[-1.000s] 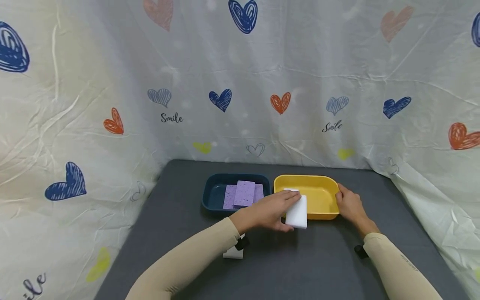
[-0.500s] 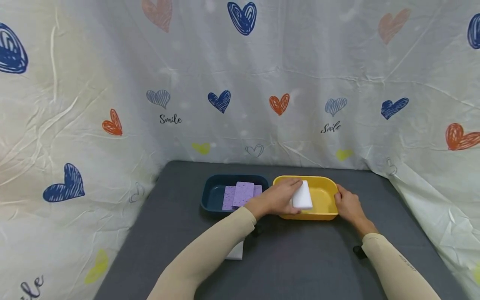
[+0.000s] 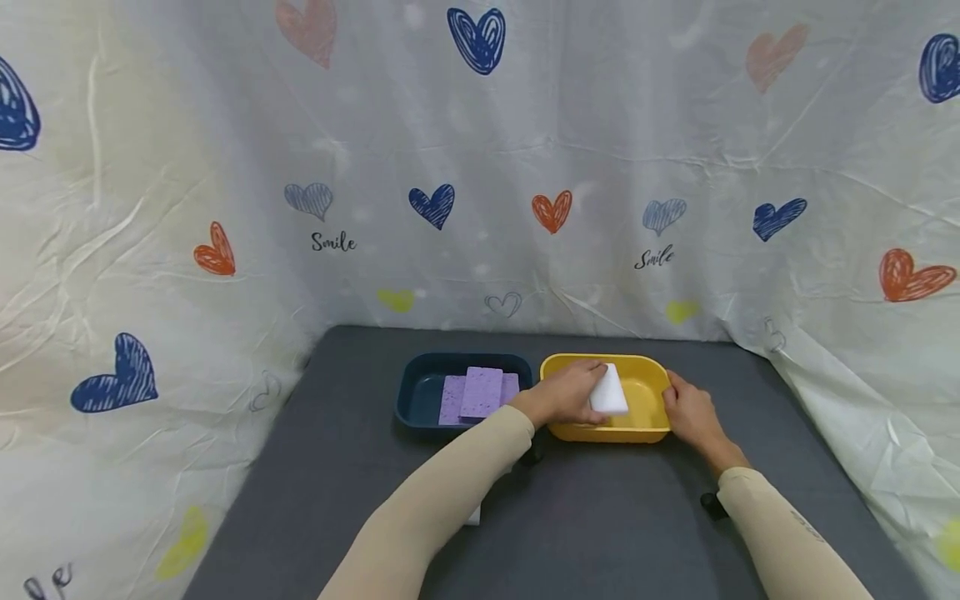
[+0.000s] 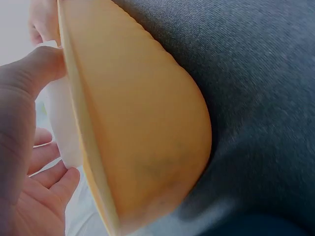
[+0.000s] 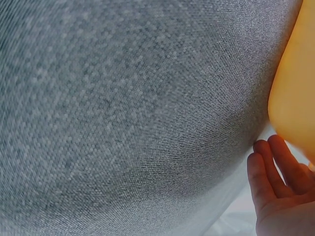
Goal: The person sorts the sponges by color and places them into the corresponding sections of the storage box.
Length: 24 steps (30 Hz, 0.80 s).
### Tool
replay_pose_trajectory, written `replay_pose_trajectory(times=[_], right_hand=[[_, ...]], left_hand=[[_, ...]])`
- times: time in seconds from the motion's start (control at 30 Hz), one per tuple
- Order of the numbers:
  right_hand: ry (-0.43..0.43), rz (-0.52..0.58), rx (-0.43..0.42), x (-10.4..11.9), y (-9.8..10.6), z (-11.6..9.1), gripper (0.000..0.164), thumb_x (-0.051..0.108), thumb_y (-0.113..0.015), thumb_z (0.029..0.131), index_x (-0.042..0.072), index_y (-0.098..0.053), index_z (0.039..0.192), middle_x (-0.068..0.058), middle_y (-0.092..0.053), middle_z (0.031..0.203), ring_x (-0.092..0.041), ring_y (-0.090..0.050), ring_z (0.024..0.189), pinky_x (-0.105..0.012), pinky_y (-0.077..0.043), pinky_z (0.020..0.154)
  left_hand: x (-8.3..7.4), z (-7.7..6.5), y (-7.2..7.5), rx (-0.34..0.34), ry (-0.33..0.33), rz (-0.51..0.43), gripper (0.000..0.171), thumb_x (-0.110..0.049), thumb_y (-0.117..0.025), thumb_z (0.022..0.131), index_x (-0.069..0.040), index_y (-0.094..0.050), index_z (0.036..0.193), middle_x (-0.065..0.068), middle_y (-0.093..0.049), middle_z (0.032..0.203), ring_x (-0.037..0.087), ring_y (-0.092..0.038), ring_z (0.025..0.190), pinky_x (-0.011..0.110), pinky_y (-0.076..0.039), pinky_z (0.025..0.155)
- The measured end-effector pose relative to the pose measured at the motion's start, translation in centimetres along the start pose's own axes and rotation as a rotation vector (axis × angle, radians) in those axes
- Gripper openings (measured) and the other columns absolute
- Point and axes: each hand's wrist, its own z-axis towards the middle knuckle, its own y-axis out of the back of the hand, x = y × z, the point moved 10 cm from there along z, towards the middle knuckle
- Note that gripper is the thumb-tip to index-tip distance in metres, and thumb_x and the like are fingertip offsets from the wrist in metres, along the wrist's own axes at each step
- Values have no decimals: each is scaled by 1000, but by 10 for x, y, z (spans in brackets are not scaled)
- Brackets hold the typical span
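Observation:
My left hand (image 3: 572, 393) grips a white sponge (image 3: 609, 392), a smooth rectangular block, low over the yellow tray (image 3: 647, 435). In the left wrist view the thumb and fingers hold the white sponge (image 4: 61, 115) from both sides, just behind the tray's rim (image 4: 81, 132). At the tray's right end, my right hand (image 3: 696, 418) holds the rim. The right wrist view shows its fingers (image 5: 263, 179) up against the outer wall of the yellow tray (image 5: 295, 98).
A dark blue tray (image 3: 416, 408) stands left of the yellow one, with purple speckled sponges (image 3: 482, 392) stacked inside. Another white block (image 3: 474, 517) lies on the grey table (image 3: 600, 517), mostly hidden by the left sleeve. Behind hangs a heart-print curtain (image 3: 480, 133).
My left hand has carried the white sponge from in front of the yellow tray up and into its opening. My right hand stays at the tray's right end.

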Motion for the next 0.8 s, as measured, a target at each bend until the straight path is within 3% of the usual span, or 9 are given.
replay_pose_trajectory(times=[0.33, 0.57, 0.67, 0.8], right_hand=[[-9, -15, 3, -1, -1, 3, 56, 17, -39, 112, -7, -44, 163, -34, -66, 141, -29, -62, 77, -39, -51, 71], [-13, -9, -5, -1, -2, 4, 56, 18, -38, 112, -5, -44, 163, -31, -69, 130, -26, -59, 72, -39, -50, 69], [-6, -17, -11, -1, -1, 5, 57, 18, -37, 112, -6, -44, 163, -33, -64, 144, -30, -63, 80, -47, -55, 78], [-9, -12, -7, -2, -1, 5, 57, 18, -37, 112, -7, -43, 163, -34, -61, 149, -33, -65, 85, -51, -56, 82]], left_hand=[[-7, 18, -20, 45, 4, -20, 83, -43, -82, 98, -3, -48, 162, 14, -53, 166, 26, -55, 149, 30, -45, 124], [-4, 22, -30, 64, 23, -64, 82, -42, -81, 98, -6, -48, 164, 13, -51, 168, 24, -56, 148, 30, -48, 121], [-2, 22, -31, 70, 38, -90, 85, -44, -82, 98, -8, -46, 166, 12, -46, 172, 24, -51, 154, 31, -45, 125], [2, 23, -34, 84, 57, -94, 90, -48, -81, 98, -9, -42, 168, 11, -39, 177, 24, -41, 163, 33, -35, 132]])
